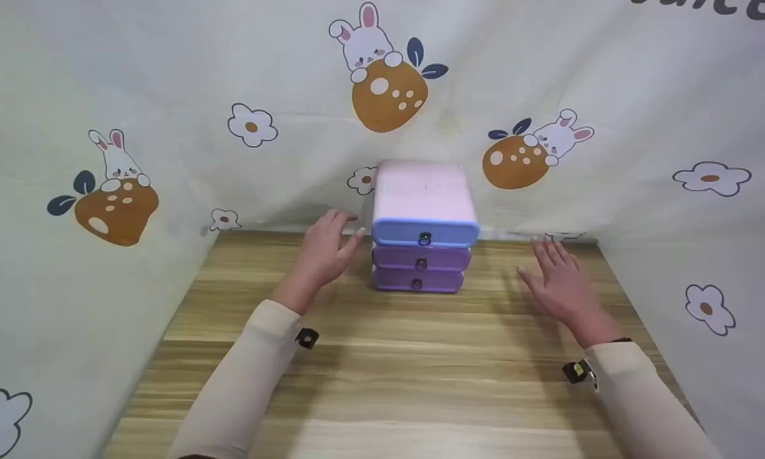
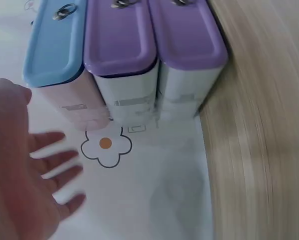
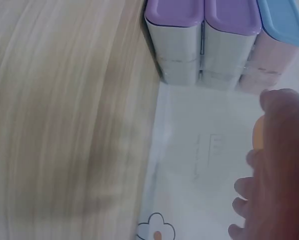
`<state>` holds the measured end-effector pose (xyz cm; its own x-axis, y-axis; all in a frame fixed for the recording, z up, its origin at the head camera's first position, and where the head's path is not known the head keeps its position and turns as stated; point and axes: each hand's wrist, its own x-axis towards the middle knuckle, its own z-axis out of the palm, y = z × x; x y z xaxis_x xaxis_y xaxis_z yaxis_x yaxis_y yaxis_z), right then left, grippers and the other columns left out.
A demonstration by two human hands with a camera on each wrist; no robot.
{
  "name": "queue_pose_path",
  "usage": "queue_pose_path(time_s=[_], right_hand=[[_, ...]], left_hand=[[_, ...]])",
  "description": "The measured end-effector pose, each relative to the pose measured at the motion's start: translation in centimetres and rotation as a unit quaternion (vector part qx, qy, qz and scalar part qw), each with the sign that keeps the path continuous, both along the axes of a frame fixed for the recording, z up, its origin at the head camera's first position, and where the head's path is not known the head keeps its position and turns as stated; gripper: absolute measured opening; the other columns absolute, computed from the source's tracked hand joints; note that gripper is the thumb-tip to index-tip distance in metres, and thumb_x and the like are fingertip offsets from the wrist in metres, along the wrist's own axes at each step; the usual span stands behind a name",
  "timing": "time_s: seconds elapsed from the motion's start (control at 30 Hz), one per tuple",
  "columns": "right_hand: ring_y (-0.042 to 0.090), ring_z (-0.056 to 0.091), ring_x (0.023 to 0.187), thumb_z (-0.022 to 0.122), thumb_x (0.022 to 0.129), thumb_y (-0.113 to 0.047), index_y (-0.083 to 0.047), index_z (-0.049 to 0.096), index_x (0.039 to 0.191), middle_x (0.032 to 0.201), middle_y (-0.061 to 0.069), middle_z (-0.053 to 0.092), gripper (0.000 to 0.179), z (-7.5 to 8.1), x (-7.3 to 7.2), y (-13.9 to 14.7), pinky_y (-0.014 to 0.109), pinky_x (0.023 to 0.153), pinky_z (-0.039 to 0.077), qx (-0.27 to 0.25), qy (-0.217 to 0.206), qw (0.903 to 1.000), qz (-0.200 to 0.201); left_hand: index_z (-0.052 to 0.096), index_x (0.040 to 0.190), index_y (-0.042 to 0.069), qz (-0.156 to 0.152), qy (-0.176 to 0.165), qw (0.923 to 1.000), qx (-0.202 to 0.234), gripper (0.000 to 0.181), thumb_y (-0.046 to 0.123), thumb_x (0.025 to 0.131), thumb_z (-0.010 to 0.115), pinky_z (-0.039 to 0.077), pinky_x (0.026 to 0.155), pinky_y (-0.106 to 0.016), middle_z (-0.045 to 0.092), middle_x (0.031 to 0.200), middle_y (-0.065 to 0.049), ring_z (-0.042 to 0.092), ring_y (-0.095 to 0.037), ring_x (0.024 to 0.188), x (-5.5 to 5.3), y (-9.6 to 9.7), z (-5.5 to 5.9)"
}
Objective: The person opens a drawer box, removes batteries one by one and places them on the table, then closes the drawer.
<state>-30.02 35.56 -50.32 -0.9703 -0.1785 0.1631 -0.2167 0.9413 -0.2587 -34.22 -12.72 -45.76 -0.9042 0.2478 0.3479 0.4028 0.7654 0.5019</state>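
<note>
Rabbit-printed pale cloth [image 1: 293, 64] behind a wood-grain table [image 1: 357, 408]. Leftmost, at nine o'clock from the drawer box [image 1: 424, 191], left hand [image 1: 325, 250] just beside it, fingers loosely spread. Next, the drawer box, at the table's twelve o'clock: three closed tiers, pink casing with blue front [image 1: 395, 233] on top, white casings with purple fronts [image 1: 395, 257] below, each with a ring pull [image 1: 425, 238]. Rightmost, between three and four o'clock from it, right hand [image 1: 564, 290] well apart, fingers extended. Hidden: back and insides of the box. Cut off at two o'clock: dark lettering [image 1: 717, 7].
</note>
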Motion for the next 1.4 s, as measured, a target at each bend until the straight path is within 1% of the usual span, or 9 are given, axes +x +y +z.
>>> queue_pose_path(time_s=[0.07, 0.17, 0.23, 0.3, 0.53, 0.73, 1.03, 1.17, 1.4], right_hand=[[0.054, 0.029, 0.159, 0.046, 0.117, -0.053, 0.004, 0.032, 0.171, 0.172, 0.033, 0.034, 0.08, -0.4, 0.1, -0.3, 0.072, 0.127, 0.022, -0.018, 0.026, 0.9995, -0.002], [0.057, 0.042, 0.15, 0.049, 0.117, -0.05, 0.006, 0.042, 0.164, 0.162, 0.035, 0.047, 0.074, -1.0, 0.4, -0.9, 0.072, 0.124, 0.03, -0.047, 0.051, 0.9976, -0.005], [0.058, 0.046, 0.146, 0.049, 0.117, -0.051, 0.007, 0.046, 0.161, 0.157, 0.036, 0.051, 0.073, -1.2, 0.6, -1.5, 0.072, 0.122, 0.033, -0.059, 0.051, 0.9969, -0.007], [0.057, 0.048, 0.144, 0.05, 0.117, -0.051, 0.007, 0.049, 0.159, 0.154, 0.036, 0.053, 0.072, -1.3, 0.7, -2.1, 0.071, 0.121, 0.035, -0.069, 0.048, 0.9964, -0.007], [0.055, 0.054, 0.138, 0.05, 0.117, -0.049, 0.008, 0.055, 0.153, 0.147, 0.035, 0.058, 0.067, -1.9, 1.4, -3.7, 0.069, 0.118, 0.04, -0.076, 0.037, 0.9964, 0.0], [0.052, 0.056, 0.136, 0.047, 0.118, -0.049, 0.007, 0.058, 0.151, 0.143, 0.032, 0.061, 0.066, -2.4, 1.8, -4.2, 0.066, 0.118, 0.042, -0.083, 0.02, 0.9963, 0.012], [0.054, 0.059, 0.13, 0.048, 0.118, -0.048, 0.007, 0.06, 0.146, 0.139, 0.033, 0.062, 0.063, -2.2, 2.1, -4.4, 0.067, 0.114, 0.045, -0.077, 0.026, 0.9966, 0.012], [0.053, 0.06, 0.128, 0.047, 0.118, -0.049, 0.007, 0.061, 0.144, 0.137, 0.033, 0.063, 0.064, -2.3, 2.3, -4.8, 0.067, 0.112, 0.046, -0.076, 0.023, 0.9968, 0.014], [0.05, 0.061, 0.129, 0.046, 0.118, -0.052, 0.005, 0.061, 0.146, 0.137, 0.03, 0.064, 0.066, -2.5, 2.6, -5.0, 0.067, 0.111, 0.047, -0.077, 0.008, 0.997, 0.006]], left_hand=[[0.068, 0.139, 0.0, -0.017, -0.003, 0.9966, 0.08, 0.041, 0.031, 0.112, 0.062, 0.049, 0.114, -0.055, 0.065, 0.136, -0.019, 0.062, -0.038, 0.132, -0.4, 0.4, 0.2], [0.071, 0.13, -0.001, -0.021, -0.036, 0.9808, 0.191, 0.031, 0.022, 0.111, 0.066, 0.054, 0.109, -0.047, 0.067, 0.129, -0.017, 0.067, -0.033, 0.125, -0.9, 1.1, 0.9], [0.071, 0.13, -0.001, -0.009, -0.062, 0.9691, 0.239, 0.03, 0.021, 0.11, 0.067, 0.056, 0.108, -0.044, 0.068, 0.129, -0.015, 0.067, -0.031, 0.124, -1.5, 1.6, 1.7], [0.07, 0.133, 0.0, 0.006, -0.087, 0.9613, 0.262, 0.033, 0.024, 0.11, 0.067, 0.055, 0.108, -0.042, 0.069, 0.132, -0.014, 0.067, -0.03, 0.125, -2.2, 2.1, 2.5], [0.058, 0.156, 0.006, 0.035, -0.157, 0.9511, 0.264, 0.054, 0.036, 0.112, 0.063, 0.052, 0.111, -0.045, 0.064, 0.146, -0.013, 0.06, -0.03, 0.137, -5.4, 3.7, 4.7], [0.049, 0.164, 0.003, 0.055, -0.164, 0.9508, 0.257, 0.064, 0.038, 0.112, 0.061, 0.046, 0.121, -0.044, 0.058, 0.158, -0.017, 0.055, -0.03, 0.146, -7.2, 4.6, 5.3], [0.04, 0.17, 0.006, 0.056, -0.218, 0.9414, 0.251, 0.07, 0.044, 0.113, 0.056, 0.041, 0.125, -0.047, 0.046, 0.169, -0.018, 0.046, -0.032, 0.155, -8.2, 7.0, 6.3], [0.038, 0.171, 0.007, 0.054, -0.233, 0.9367, 0.256, 0.07, 0.043, 0.114, 0.055, 0.038, 0.127, -0.046, 0.044, 0.172, -0.016, 0.044, -0.031, 0.157, -8.5, 7.4, 6.1], [0.032, 0.173, 0.006, 0.052, -0.239, 0.9361, 0.253, 0.07, 0.041, 0.115, 0.052, 0.032, 0.131, -0.047, 0.037, 0.176, -0.016, 0.036, -0.032, 0.162, -9.0, 7.4, 5.5]])
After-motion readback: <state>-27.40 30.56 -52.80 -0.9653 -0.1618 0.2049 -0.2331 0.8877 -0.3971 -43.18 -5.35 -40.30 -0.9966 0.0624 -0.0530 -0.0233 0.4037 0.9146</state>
